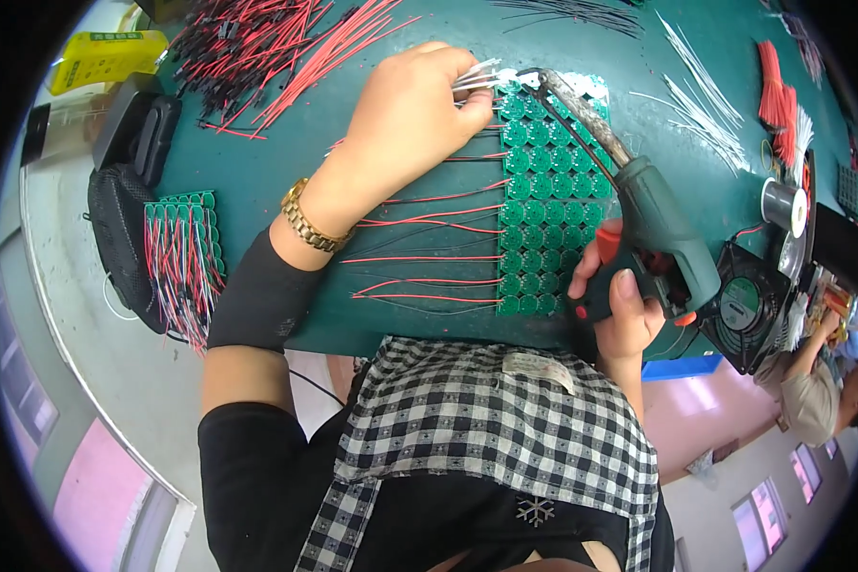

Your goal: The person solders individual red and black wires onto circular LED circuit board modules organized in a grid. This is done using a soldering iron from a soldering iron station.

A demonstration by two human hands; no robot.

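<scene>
My left hand pinches several thin white wires beside the far left corner of a green circuit board panel. The panel is a grid of small round boards, with red and dark wires running out from its left edge. My right hand grips the black handle of a green soldering gun. Its long metal barrel points away and to the left. The tip is at the panel's far edge, close to the wire ends; contact cannot be made out.
Red and black wires pile up far left; white wires and red bundles lie far right. A solder spool and a black fan stand right. Another wired board panel hangs over the left edge. A co-worker sits right.
</scene>
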